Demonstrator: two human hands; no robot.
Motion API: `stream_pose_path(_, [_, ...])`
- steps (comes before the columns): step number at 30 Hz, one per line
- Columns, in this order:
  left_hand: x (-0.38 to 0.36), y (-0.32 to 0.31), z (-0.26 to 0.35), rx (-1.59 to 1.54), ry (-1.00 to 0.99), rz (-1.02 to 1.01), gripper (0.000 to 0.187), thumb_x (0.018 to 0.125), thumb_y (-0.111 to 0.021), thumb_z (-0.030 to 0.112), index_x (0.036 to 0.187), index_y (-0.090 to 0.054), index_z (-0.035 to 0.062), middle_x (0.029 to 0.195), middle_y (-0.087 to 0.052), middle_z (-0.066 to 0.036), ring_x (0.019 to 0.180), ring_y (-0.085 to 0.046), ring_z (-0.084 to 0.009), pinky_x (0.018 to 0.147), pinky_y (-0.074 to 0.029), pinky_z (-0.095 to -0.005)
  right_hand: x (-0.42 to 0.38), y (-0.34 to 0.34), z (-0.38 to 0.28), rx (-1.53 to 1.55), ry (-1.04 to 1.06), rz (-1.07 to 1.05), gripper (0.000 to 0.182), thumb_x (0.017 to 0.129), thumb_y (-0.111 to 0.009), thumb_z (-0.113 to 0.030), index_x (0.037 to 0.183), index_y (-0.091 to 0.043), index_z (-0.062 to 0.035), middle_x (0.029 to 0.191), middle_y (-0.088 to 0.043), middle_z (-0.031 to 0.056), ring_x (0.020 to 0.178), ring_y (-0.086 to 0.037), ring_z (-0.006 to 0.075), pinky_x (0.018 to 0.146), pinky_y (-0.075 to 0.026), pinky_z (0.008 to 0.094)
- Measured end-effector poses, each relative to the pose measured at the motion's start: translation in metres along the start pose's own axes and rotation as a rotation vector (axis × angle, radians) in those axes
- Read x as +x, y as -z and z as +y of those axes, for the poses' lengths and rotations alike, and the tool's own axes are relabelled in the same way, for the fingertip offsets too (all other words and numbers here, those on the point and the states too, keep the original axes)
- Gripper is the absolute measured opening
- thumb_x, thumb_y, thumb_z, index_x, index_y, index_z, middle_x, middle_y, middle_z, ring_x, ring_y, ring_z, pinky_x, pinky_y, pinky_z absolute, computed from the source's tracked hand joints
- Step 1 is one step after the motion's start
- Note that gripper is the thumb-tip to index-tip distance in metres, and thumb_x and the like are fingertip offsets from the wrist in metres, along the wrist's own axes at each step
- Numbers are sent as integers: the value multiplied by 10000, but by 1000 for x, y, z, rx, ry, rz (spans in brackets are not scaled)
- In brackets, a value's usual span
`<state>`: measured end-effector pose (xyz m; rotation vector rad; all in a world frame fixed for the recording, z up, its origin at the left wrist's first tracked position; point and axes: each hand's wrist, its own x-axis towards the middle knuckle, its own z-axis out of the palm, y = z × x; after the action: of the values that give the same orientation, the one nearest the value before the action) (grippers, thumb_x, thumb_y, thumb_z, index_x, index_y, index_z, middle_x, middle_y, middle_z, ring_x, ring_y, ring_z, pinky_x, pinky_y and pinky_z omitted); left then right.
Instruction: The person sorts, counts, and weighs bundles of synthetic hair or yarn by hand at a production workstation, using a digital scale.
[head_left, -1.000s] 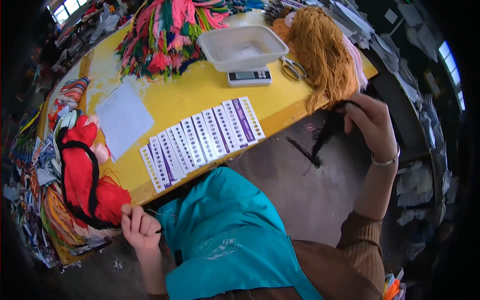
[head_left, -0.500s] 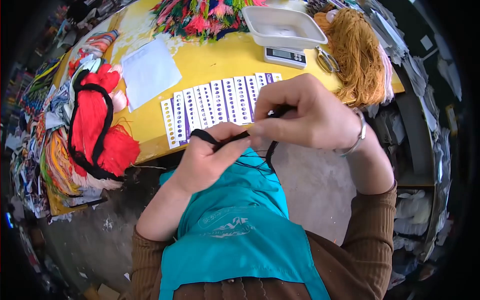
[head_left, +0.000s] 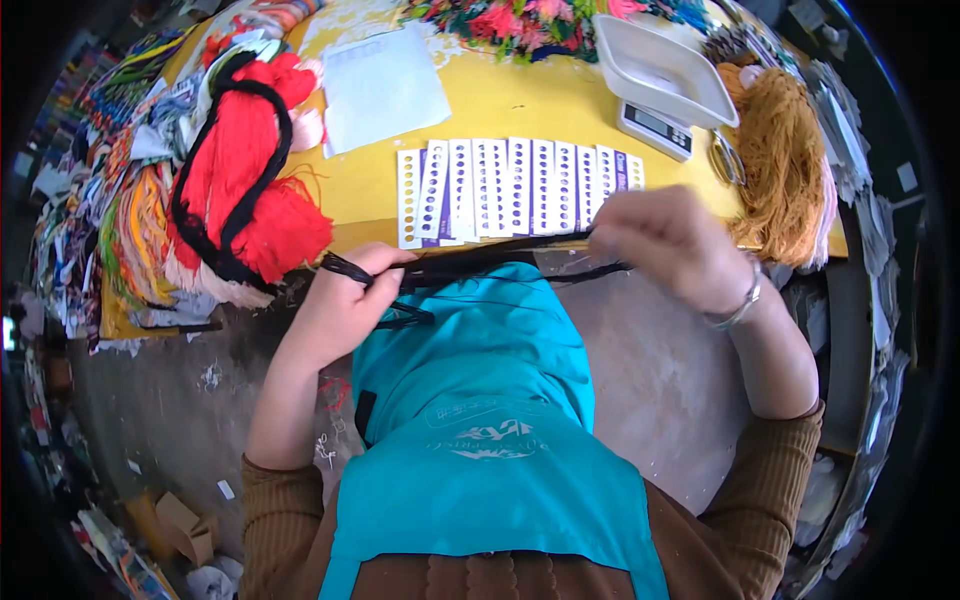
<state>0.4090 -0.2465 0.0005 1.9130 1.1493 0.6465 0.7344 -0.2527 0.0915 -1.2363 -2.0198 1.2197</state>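
A bundle of black thread (head_left: pixel 470 262) stretches between my two hands above the teal apron (head_left: pixel 500 400). My left hand (head_left: pixel 345 300) is closed around its left end, with loops and loose strands sticking out past the fingers and thumb. At the other end, my right hand (head_left: pixel 675 250) grips the thread with bent fingers, slightly blurred. Some strands hang a little lower than the rest between the hands. Just beyond the thread, punched white and purple cards (head_left: pixel 490 190) lie in a row along the edge of the yellow table (head_left: pixel 500 110).
Red yarn (head_left: pixel 235 150) with a black skein lies at the left, beside many coloured skeins (head_left: pixel 140 230). A paper sheet (head_left: pixel 385 90), a scale (head_left: pixel 655 130) under a white tray, scissors (head_left: pixel 727 158) and brown yarn (head_left: pixel 785 160) are on the table.
My hands have moved apart, and the black thread is now drawn out between them. The view has shifted, so the table's things appear further right and higher.
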Motion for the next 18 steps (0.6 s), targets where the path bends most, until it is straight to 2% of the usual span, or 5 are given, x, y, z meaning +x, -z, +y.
stream_pose_path(1, [-7, 6, -9, -56, 16, 50, 166, 902, -537, 53, 1017, -619, -35, 841, -633, -101, 760, -595, -162, 691, -466, -294, 3, 5, 1, 23, 55, 104, 191, 921, -558, -120, 835, -635, 32, 697, -586, 11, 699, -510, 72, 640, -425, 252])
stream_pose_path(3, [-24, 28, -24, -139, 118, 71, 148, 911, -548, 48, 1012, -616, -36, 811, -610, -58, 738, -560, -118, 670, -454, -267, 0, 17, -6, 119, -84, 188, 195, 927, -555, -126, 838, -624, 34, 735, -596, 8, 713, -512, 76, 652, -406, 233])
stream_pose_path(11, [-98, 95, -75, -424, 305, 167, 162, 921, -519, 39, 1036, -613, -27, 673, -489, 38, 556, -374, -29, 521, -314, -198, -26, 38, 18, -117, 64, 552, 119, 954, -538, -48, 950, -612, 45, 853, -618, 9, 791, -540, 61, 745, -429, 208])
stream_pose_path(15, [-132, 114, -107, -561, 496, 240, 135, 903, -552, 102, 989, -609, 15, 676, -500, 45, 509, -340, -4, 469, -262, -162, -46, 56, 23, -143, 57, 688, 143, 957, -556, -93, 1013, -631, 15, 801, -611, -34, 556, -348, -28, 479, -238, 154])
stream_pose_path(18, [-152, 134, -128, -488, 576, 302, 115, 901, -546, 108, 957, -609, 30, 659, -492, 62, 481, -336, -2, 432, -247, -173, -69, 88, 31, -29, 156, 802, 191, 969, -542, -91, 1097, -631, 19, 755, -595, -27, 489, -283, -18, 445, -201, 169])
